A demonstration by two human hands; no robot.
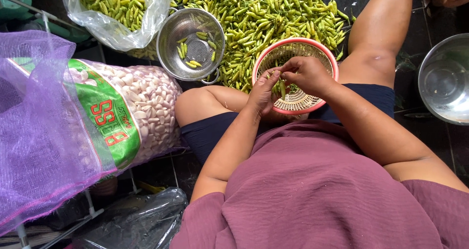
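Note:
My left hand (262, 90) and my right hand (307, 74) meet over a pink woven plastic basket (330, 58) that rests on my lap. Between their fingertips they pinch one small green chili (282, 89), which hangs down into the basket. A big heap of green chilies (264, 10) lies on the dark floor just beyond the basket. To the left of the basket stands a metal colander (188, 49) with several chilies in it.
A clear plastic bag of chilies (117, 10) sits at the top left. A purple mesh sack of peeled garlic (146, 107) lies at my left. A steel bowl (444, 78) stands at the right edge. A black plastic bag (141, 219) lies by my left knee.

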